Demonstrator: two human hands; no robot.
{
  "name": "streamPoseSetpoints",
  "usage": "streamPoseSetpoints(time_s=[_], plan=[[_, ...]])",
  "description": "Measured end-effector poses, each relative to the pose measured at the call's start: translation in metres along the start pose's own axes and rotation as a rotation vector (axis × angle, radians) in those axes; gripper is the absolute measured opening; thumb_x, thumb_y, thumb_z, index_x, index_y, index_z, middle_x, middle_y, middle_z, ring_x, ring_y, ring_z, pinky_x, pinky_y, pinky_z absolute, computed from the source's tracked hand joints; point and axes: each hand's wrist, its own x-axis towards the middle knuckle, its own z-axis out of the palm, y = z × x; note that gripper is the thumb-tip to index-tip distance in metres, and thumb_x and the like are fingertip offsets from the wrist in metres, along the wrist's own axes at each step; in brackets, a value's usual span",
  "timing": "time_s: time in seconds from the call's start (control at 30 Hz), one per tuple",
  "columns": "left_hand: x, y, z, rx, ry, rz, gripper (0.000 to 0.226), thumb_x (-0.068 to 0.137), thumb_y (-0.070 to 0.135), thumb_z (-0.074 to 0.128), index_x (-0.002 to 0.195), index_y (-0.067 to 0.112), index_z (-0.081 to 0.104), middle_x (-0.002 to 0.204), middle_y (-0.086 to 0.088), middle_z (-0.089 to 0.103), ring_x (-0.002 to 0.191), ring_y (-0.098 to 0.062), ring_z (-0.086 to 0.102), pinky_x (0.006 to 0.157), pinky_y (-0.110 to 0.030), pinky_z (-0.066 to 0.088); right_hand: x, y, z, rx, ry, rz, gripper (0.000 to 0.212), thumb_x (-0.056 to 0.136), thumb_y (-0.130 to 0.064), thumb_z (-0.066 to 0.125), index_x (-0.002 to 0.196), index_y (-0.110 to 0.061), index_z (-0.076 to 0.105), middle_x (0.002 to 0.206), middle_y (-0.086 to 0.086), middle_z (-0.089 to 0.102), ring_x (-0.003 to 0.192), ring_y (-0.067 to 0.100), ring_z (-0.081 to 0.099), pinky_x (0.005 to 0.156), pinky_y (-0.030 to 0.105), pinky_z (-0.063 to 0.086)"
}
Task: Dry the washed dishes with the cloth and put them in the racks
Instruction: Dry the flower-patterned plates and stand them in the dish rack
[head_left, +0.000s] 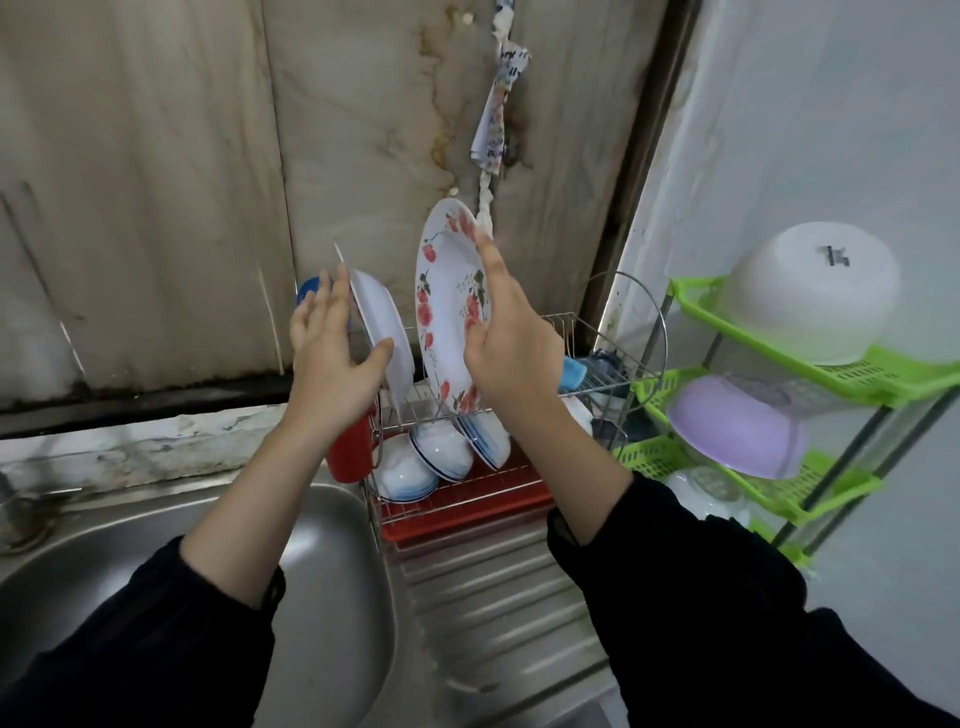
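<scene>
My left hand (332, 364) pinches a plain white plate (382, 332), thumb on its front and fingers behind it. My right hand (509, 353) grips a white plate with red flowers (447, 301), fingers along its right rim. Both plates stand nearly upright over the top tier of the wire dish rack (602, 384). Several blue-rimmed white bowls (441, 447) lean in the rack's lower tier above a red drip tray (467, 512). A patterned cloth (493, 119) hangs on the wall above the rack.
The steel sink (322, 545) lies at the lower left, its ribbed drainboard (493, 613) in front of the rack. A red cup (350, 452) hangs at the rack's left. At right a green shelf rack (852, 379) carries an upturned white bowl (815, 291) and a purple bowl (737, 426).
</scene>
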Motion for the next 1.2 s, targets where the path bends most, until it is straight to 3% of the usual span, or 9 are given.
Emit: streamPoseSetpoints(time_s=[0.13, 0.3, 0.5, 0.67, 0.87, 1.03, 1.2], plan=[[0.002, -0.01, 0.002, 0.04, 0.018, 0.07, 0.083, 0.09, 0.023, 0.064, 0.155, 0.029, 0.012, 0.163, -0.004, 0.008, 0.149, -0.022, 0.0, 0.115, -0.03, 0.003, 0.007, 0.009, 0.029, 0.032, 0.002, -0.028, 0.086, 0.083, 0.002, 0.049, 0.155, -0.036, 0.02, 0.088, -0.011, 0.049, 0.048, 0.013, 0.04, 0.045, 0.028, 0.026], [0.001, -0.018, 0.003, 0.031, 0.025, 0.087, 0.082, 0.082, 0.043, 0.055, 0.154, 0.034, 0.016, 0.163, -0.003, 0.011, 0.148, -0.02, 0.003, 0.114, -0.029, 0.004, 0.01, 0.017, 0.05, 0.021, -0.032, -0.036, 0.089, 0.08, 0.002, 0.048, 0.154, -0.039, 0.021, 0.097, -0.005, 0.06, 0.047, 0.018, 0.041, 0.042, 0.027, 0.023], [-0.001, -0.024, 0.007, -0.003, 0.027, 0.074, 0.082, 0.082, 0.043, 0.056, 0.153, 0.038, 0.016, 0.162, 0.0, 0.014, 0.148, -0.02, 0.006, 0.114, -0.029, 0.006, 0.017, 0.018, 0.045, 0.098, 0.132, -0.085, 0.083, 0.078, 0.002, 0.051, 0.151, -0.032, 0.032, 0.095, -0.003, 0.065, 0.05, 0.018, 0.045, 0.044, 0.03, 0.034], [-0.001, -0.026, 0.01, -0.043, 0.027, 0.054, 0.082, 0.079, 0.049, 0.053, 0.15, 0.046, 0.013, 0.162, 0.003, 0.018, 0.146, -0.02, 0.009, 0.114, -0.034, 0.012, 0.024, 0.008, 0.034, 0.099, 0.292, -0.173, 0.079, 0.076, 0.003, 0.055, 0.149, -0.022, 0.039, 0.12, -0.003, 0.067, 0.052, 0.021, 0.054, 0.041, 0.032, 0.043], [-0.001, -0.025, 0.008, -0.046, 0.023, 0.046, 0.082, 0.079, 0.047, 0.055, 0.15, 0.045, 0.014, 0.161, 0.005, 0.019, 0.146, -0.02, 0.009, 0.116, -0.038, 0.014, 0.013, 0.011, 0.049, 0.045, 0.21, -0.167, 0.08, 0.072, 0.001, 0.048, 0.148, -0.022, 0.042, 0.077, -0.004, 0.057, 0.045, 0.014, 0.035, 0.037, 0.029, 0.031], [-0.001, -0.027, 0.003, -0.029, -0.003, 0.041, 0.084, 0.074, 0.058, 0.053, 0.148, 0.05, 0.013, 0.161, 0.006, 0.02, 0.146, -0.02, 0.009, 0.117, -0.04, 0.015, 0.008, 0.016, 0.068, -0.019, 0.245, -0.157, 0.086, 0.062, 0.008, 0.06, 0.144, -0.015, 0.049, 0.067, -0.005, 0.049, 0.042, 0.012, 0.027, 0.038, 0.023, 0.02], [-0.003, -0.028, -0.001, -0.019, -0.032, 0.047, 0.078, 0.073, 0.07, 0.046, 0.139, 0.065, 0.006, 0.161, 0.008, 0.019, 0.146, -0.015, 0.006, 0.116, -0.04, 0.015, 0.004, 0.012, 0.082, -0.096, 0.271, -0.216, 0.068, 0.076, -0.001, 0.044, 0.142, -0.017, 0.051, 0.068, -0.001, 0.054, 0.051, 0.01, 0.025, 0.042, 0.024, 0.017]])
